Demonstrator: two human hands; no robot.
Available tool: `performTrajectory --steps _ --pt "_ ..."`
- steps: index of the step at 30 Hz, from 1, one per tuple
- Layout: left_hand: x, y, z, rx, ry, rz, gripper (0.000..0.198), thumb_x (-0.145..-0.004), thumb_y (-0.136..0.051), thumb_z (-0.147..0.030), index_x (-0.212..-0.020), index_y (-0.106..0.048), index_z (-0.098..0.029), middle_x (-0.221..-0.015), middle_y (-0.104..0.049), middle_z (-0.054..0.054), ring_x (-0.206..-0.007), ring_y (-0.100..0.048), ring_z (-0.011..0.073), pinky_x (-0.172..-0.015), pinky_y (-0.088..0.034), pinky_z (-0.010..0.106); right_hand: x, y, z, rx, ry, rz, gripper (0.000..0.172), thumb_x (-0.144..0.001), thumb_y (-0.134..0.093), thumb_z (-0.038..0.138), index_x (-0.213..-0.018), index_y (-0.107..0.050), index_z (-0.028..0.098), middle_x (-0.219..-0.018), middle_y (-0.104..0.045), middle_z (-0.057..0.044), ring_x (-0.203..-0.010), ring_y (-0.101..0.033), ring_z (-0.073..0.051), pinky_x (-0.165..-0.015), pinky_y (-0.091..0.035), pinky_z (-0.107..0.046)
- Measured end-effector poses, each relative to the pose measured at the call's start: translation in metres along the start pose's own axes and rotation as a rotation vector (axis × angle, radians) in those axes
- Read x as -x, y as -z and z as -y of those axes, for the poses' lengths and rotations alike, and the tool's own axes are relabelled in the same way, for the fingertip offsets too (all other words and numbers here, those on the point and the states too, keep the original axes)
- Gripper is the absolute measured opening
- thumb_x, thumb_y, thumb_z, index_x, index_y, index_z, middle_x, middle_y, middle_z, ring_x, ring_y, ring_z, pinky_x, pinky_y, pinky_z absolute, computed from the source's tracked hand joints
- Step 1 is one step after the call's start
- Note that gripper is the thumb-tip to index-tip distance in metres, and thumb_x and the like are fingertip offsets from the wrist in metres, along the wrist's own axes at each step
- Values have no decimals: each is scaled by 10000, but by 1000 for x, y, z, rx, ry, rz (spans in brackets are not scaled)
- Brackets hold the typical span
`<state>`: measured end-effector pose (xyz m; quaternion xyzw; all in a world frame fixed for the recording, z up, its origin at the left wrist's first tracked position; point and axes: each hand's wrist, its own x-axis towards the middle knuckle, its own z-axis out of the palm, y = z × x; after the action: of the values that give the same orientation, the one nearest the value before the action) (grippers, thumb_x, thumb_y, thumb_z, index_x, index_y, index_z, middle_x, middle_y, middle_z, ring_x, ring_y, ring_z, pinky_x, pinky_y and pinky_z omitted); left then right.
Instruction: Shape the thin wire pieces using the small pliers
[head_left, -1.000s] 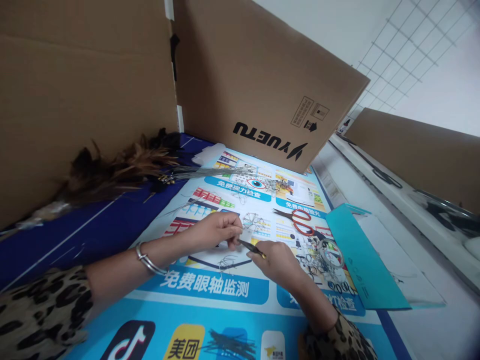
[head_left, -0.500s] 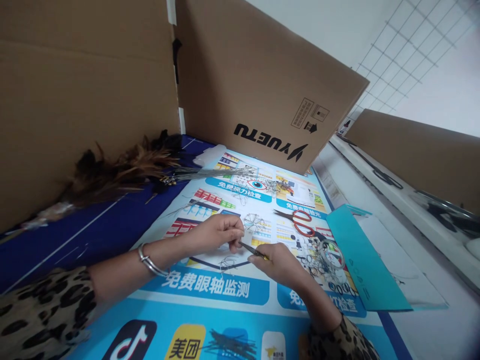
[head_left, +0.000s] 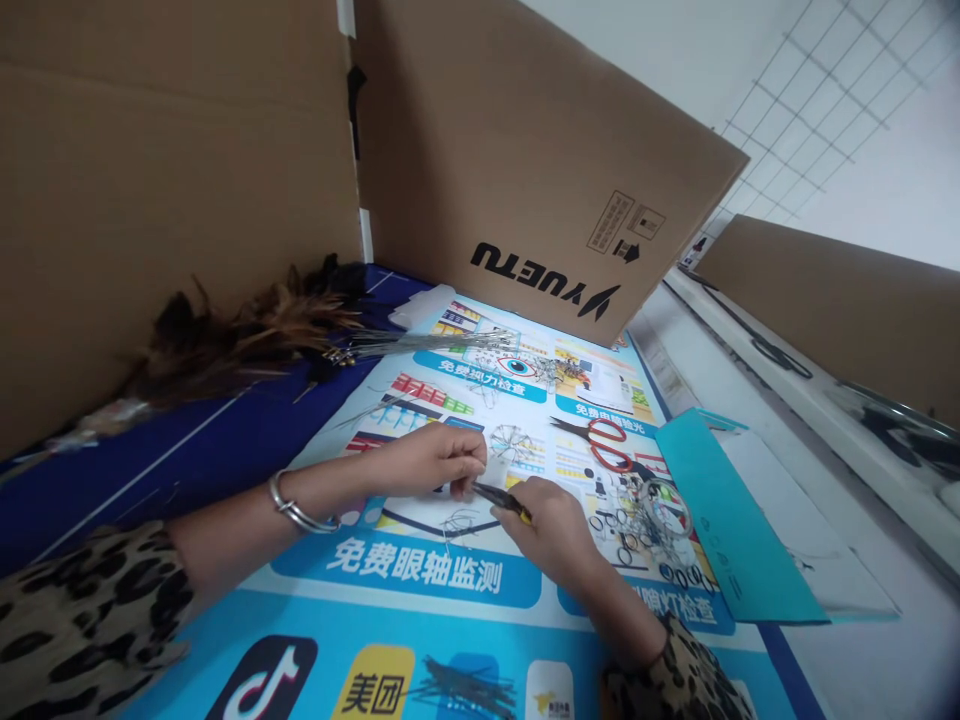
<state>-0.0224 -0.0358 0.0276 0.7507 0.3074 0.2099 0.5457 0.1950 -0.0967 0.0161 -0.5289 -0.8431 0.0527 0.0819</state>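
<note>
My left hand (head_left: 450, 460) is closed in a pinch above the printed sheet. What sits between its fingertips is too small to make out. In my right hand (head_left: 551, 528) is a pair of pliers (head_left: 501, 496) with dark jaws and yellow on the handles. Their tips point left and reach the left fingertips. Just beyond the hands lies a round, spoked shape of thin wire (head_left: 513, 444). A small tangle of wire (head_left: 459, 524) rests on the sheet below the pliers. To the right are scissors (head_left: 609, 446) with red handles.
Wire rings and coils (head_left: 637, 515) are heaped at right, beside a teal folder (head_left: 724, 530). Straight wires (head_left: 435, 343) and brown-black feathers (head_left: 255, 320) lie at far left. Dark wire pieces (head_left: 465, 688) lie in front. Cardboard panels (head_left: 517, 150) stand behind.
The pliers have turned a little in my right hand, with their tips still at the left fingertips. Both hands stay nearly in place; the view has shifted slightly.
</note>
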Motion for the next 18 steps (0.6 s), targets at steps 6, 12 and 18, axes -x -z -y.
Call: performTrajectory --steps 6,12,18 --pt "1 2 0 143 29 36 173 -828 -490 -326 -745 -541 -183 -649 -666 10 -581 -610 139 -574 -459 237 -4 -4 -9 -104 36 -12 213 -866 -501 364 -747 -553 196 -708 -561 10 -674 -514 -115 -582 -324 -202" --pt "-4 0 10 134 50 -113 212 -785 -549 -357 -726 -601 -161 -669 -659 21 -637 -597 144 -600 -439 235 -1 -20 -11 34 90 -283 184 -861 -493 332 -872 -591 177 -782 -562 -47 -784 -498 -167 -694 -353 -261" --pt "-3 -3 11 229 133 -129 237 -752 -581 -377 -693 -602 -149 -579 -618 -3 -498 -526 106 -481 -376 200 0 -10 -7 292 169 -359 168 -862 -467 292 -857 -599 188 -739 -504 -51 -747 -437 -189 -688 -312 -320"
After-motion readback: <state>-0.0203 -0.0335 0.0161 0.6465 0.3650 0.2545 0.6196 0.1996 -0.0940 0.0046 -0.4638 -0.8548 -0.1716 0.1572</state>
